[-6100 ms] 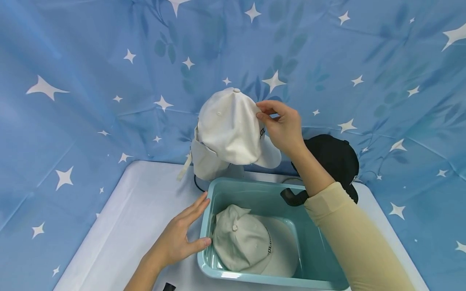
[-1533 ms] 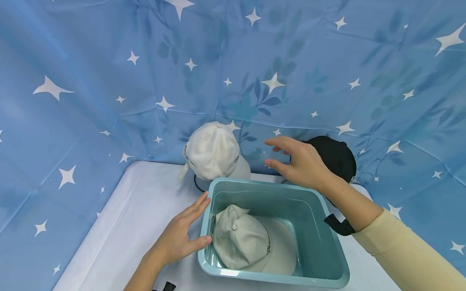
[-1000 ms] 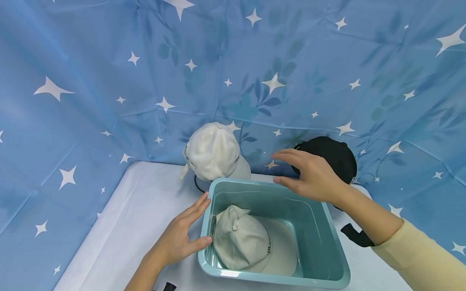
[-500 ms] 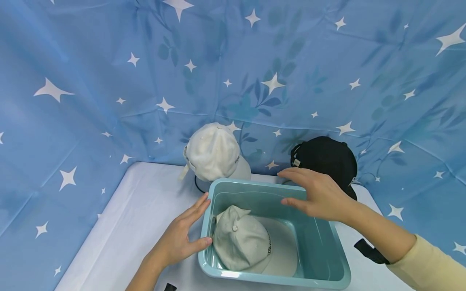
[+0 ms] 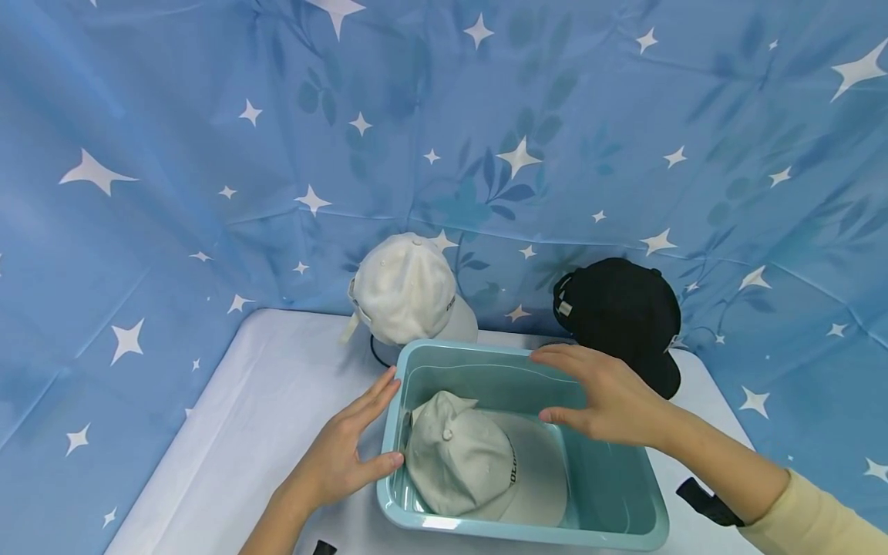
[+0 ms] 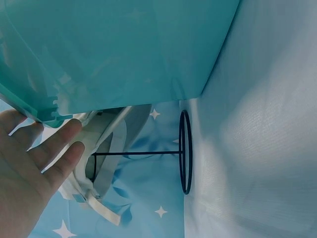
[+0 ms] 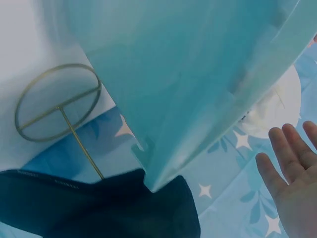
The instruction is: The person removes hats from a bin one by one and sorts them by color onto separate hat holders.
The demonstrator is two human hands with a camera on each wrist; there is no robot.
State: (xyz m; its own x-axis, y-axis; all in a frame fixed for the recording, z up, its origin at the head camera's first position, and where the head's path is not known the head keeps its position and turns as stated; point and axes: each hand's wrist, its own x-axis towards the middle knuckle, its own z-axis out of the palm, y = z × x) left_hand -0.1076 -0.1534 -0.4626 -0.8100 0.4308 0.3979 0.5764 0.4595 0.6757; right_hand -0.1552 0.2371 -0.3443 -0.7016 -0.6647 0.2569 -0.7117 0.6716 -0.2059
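A teal plastic bin (image 5: 523, 537) stands on the white table with a pale baseball cap (image 5: 461, 455) lying in its left part, brim to the right. My left hand (image 5: 340, 447) touches the bin's left rim with spread, straight fingers. Over the bin's right back part is my right hand (image 5: 603, 393), fingers loosely extended and thumb apart, holding nothing. Behind the bin, white baseball caps (image 5: 405, 289) sit stacked on a black wire stand (image 6: 184, 151), the lower one mostly hidden. A black baseball cap (image 5: 620, 308) hangs behind the right hand.
Under the black cap is a thin wire stand (image 7: 59, 106) with a round base. A blue cloth (image 5: 277, 154) with white stars hangs behind the table (image 5: 222, 432). Black wrist straps (image 5: 708, 501) show at the lower edges.
Earlier my right hand held a white cap above the one on the stand; it is now released there. That hand has moved right and down over the bin. The left hand stays put.
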